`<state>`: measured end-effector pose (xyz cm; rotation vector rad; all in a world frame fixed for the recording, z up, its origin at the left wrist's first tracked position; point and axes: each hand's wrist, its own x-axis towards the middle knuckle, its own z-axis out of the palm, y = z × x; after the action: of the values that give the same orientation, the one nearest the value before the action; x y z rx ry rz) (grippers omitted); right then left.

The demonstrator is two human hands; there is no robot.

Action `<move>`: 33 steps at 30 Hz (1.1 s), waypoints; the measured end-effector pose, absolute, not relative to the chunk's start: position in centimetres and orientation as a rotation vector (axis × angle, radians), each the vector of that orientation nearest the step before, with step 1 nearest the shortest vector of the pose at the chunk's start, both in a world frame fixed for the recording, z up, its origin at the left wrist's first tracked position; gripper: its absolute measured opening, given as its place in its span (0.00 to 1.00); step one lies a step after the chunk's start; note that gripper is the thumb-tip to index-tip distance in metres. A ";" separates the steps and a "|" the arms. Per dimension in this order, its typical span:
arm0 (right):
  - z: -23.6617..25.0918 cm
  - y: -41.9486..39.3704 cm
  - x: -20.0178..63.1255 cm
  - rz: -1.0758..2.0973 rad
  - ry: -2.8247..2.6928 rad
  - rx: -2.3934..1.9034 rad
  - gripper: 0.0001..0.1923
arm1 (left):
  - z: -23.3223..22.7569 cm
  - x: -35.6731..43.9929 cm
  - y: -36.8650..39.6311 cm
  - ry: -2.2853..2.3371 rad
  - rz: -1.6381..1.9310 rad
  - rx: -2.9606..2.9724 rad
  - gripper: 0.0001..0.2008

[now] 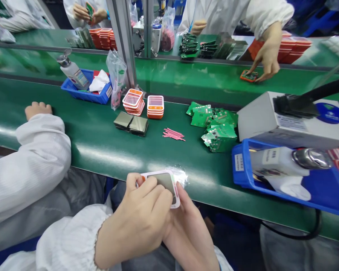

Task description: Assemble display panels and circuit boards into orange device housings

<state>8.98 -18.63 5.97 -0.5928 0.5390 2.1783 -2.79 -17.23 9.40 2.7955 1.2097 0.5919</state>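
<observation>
Just off the table's front edge, both hands hold a white plastic frame with a grey screen (169,183) and an orange patch at its left corner. My left hand (138,218) is closed, its curled fingers lying over the screen and hiding part of it. Below and to the right, my right hand (189,226) grips the frame's right edge with the thumb; its other fingers are mostly hidden. Beyond the hands lie pink strips (173,134), stacks of dark glass screens (131,123), orange-and-white frames (155,106) and a pile of green circuit boards (217,128).
A blue bin (241,165) with a bottle (279,160) stands right, before a white box (296,116). Another blue bin (101,97) sits back left beside a metal post (124,45). A co-worker's arm (45,146) rests left; another's hand (268,56) touches an orange-framed board across.
</observation>
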 end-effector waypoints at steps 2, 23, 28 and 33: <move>6.1 -18.7 9.0 2.192 0.505 -0.586 0.25 | 9.4 -2.8 -17.2 1.211 0.595 2.790 0.12; 6.9 -18.2 9.6 2.301 0.448 -0.398 0.18 | 9.9 -1.6 -17.7 1.478 0.535 2.693 0.08; 7.4 -17.9 9.5 2.292 0.494 -0.281 0.14 | 10.6 -1.5 -17.9 1.488 0.618 2.710 0.08; 7.3 -18.1 9.5 2.296 0.528 -0.278 0.14 | 10.2 -1.7 -18.1 1.419 0.681 2.798 0.10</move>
<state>9.51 -18.09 7.28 -0.2779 0.5278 2.2960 -1.66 -18.12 10.18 2.7977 1.4190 0.6812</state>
